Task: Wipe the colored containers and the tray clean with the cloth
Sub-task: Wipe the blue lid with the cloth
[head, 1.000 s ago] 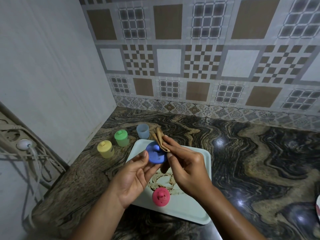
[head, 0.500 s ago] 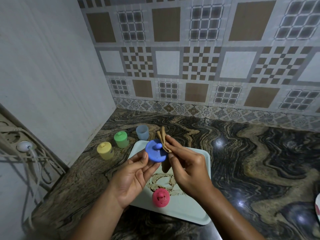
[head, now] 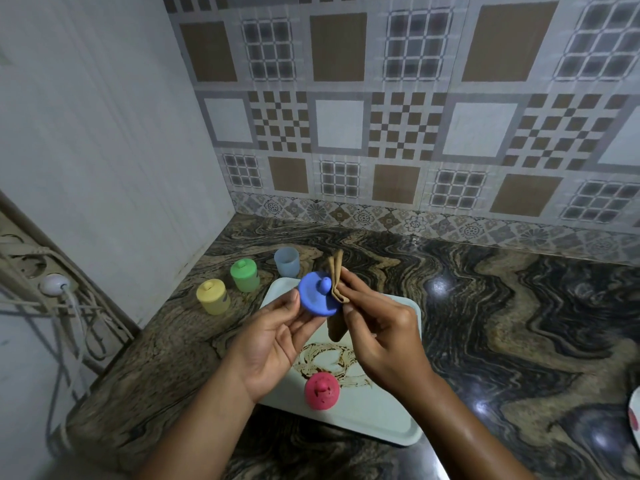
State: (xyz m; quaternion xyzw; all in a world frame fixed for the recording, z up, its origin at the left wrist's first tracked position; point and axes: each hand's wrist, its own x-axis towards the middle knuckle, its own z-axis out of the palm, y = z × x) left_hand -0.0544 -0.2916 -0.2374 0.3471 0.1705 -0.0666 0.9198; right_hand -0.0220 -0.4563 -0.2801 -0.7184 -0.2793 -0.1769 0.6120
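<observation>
One blue lid (head: 317, 299); one folded cloth (head: 335, 278)

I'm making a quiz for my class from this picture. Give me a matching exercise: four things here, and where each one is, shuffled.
Things:
1 blue lid
2 pink container
3 yellow container
4 cloth

Places:
A on the tray
B pinched in the right hand
C on the countertop, near the wall
D held in the left hand

Pairs: 1-D; 2-A; 3-C; 4-B
</observation>
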